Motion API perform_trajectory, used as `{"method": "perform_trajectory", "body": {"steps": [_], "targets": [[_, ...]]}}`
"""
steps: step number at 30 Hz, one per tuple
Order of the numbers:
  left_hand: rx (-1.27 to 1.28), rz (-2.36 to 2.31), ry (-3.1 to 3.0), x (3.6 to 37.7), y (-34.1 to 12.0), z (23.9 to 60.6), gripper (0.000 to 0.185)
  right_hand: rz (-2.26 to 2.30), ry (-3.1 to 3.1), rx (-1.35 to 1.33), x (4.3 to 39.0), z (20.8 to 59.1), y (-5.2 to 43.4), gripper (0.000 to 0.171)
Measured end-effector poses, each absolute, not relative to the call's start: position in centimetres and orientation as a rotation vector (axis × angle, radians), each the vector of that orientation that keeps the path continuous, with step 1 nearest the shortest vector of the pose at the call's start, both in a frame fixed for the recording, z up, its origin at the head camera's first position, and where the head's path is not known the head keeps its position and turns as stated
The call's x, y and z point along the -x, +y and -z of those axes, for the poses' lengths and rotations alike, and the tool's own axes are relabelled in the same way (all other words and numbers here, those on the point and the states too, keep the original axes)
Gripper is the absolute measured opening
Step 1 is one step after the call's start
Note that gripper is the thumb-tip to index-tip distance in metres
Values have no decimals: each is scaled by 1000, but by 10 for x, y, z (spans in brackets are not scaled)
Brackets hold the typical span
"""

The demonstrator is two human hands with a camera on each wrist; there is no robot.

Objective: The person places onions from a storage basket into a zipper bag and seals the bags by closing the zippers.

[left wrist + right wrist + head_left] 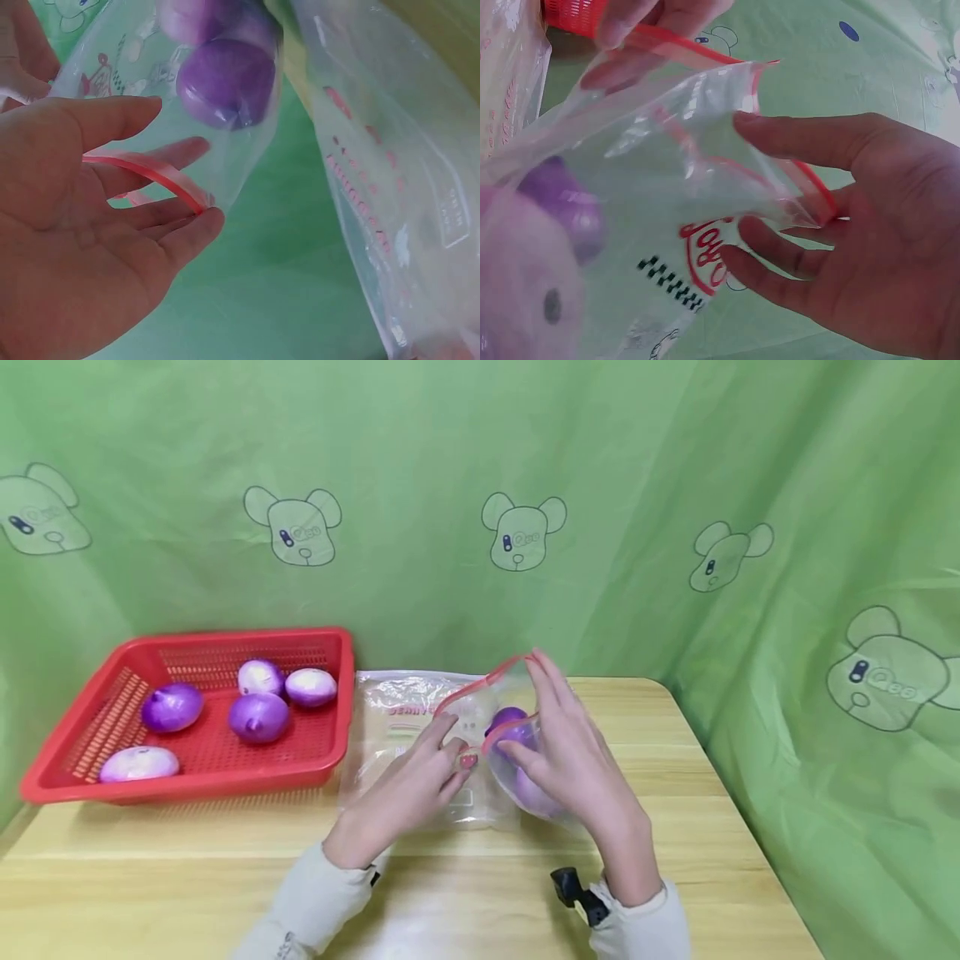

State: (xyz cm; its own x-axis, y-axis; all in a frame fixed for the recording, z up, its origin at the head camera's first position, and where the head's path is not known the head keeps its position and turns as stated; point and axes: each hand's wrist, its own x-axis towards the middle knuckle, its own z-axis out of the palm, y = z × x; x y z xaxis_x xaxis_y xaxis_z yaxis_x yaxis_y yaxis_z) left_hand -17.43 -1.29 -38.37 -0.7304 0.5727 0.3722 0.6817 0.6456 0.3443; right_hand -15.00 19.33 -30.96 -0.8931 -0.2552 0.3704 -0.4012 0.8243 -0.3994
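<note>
A clear zip bag (517,687) with a red zip strip is held with its mouth spread between both hands. My left hand (416,777) holds the near-left part of the rim, the red strip (169,178) passing between its fingers in the left wrist view. My right hand (573,756) holds the right side, thumb at one edge and fingers around the other. Purple onions lie inside; one onion (229,82) shows through the plastic in the left wrist view, and a purple onion (559,206) appears in the right wrist view.
A red plastic basket (341,752) with several purple onions stands at the left of the wooden table (637,860). Another clear printed bag (386,702) lies flat between it and my hands. A green curtain (420,427) hangs behind and at the sides.
</note>
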Motion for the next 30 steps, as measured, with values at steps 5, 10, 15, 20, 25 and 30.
{"method": "perform_trajectory", "body": {"steps": [5,10,15,20,25,30], "targets": [[1019,705,-2614,176,-15,378,30,-655,-2755,-530,150,310,192,102],[1020,700,-2584,175,-26,365,33,-651,-2767,-540,150,310,191,102],[942,757,-2592,171,-46,353,35,-671,-2774,-540,150,312,190,103],[853,832,-2570,172,-68,352,31,-672,-2783,-538,150,312,188,103],[783,833,-2518,172,-85,355,25,-665,-2793,-543,150,312,187,101],[722,806,-2490,171,-99,357,25,-675,-2794,-549,149,313,187,98]]}}
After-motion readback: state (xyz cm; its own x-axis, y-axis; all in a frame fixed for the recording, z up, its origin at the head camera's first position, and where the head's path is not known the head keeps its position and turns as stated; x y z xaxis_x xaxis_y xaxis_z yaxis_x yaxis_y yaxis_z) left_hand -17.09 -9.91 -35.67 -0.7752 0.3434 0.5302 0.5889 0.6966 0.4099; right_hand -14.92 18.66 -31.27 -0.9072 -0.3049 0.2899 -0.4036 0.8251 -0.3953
